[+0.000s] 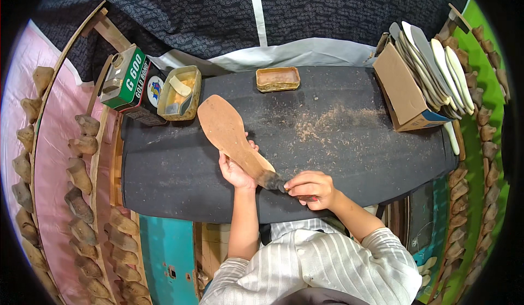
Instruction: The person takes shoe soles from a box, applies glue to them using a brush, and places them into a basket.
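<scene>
A brown shoe sole (222,120) lies slantwise above the table, its broad forepart up to the left and its heel end toward my right hand. My left hand (239,171) holds it from below at the narrow waist, with fingertips showing past its far edge. A paler strip runs along the sole's right edge near the heel. Closed around a slim brush, my right hand (312,189) presses its dark, blurred bristles (270,180) against the heel end. Most of the brush handle is hidden by my fingers.
Brown shavings (319,123) litter the dark-covered table (349,168). Back left stand a green and black metal can (134,84) and a tub (192,108) with a pale scraper in it. A small tray (278,79) sits at the back, a carton (401,92) of soles at right. Shoe lasts (79,176) line side racks.
</scene>
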The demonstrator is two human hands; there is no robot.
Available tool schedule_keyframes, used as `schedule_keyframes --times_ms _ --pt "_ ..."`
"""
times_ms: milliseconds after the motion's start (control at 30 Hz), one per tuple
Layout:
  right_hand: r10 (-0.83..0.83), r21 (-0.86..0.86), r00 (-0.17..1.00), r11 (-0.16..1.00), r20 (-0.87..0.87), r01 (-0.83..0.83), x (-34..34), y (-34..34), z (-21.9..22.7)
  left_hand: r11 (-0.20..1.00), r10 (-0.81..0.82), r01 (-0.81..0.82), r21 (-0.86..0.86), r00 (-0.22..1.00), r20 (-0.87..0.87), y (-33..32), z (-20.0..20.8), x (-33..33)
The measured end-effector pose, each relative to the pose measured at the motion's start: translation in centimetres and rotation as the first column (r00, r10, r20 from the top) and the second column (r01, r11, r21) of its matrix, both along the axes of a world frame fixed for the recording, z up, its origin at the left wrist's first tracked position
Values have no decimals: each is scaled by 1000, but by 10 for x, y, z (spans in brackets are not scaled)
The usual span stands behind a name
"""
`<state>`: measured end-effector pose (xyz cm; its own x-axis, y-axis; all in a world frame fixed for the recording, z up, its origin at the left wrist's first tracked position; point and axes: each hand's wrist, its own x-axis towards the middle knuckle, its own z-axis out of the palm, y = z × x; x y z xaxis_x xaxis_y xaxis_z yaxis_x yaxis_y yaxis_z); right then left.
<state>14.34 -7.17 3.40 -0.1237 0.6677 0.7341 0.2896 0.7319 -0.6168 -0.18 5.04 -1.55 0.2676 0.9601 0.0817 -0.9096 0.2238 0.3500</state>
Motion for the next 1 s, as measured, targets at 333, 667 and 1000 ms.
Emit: schedule_keyframes --times_ms 333,667,1000 --pt "44 50 998 998 38 -46 -11 7 -1 999 -34 32 29 998 54 2 -7 -5" --pt "85 -118 987 991 138 -69 10 -14 4 999 -3 0 47 997 72 0 -5 -5" --pt "115 -37 990 993 83 -113 1 -14 13 998 11 -14 67 999 49 4 -11 -6"
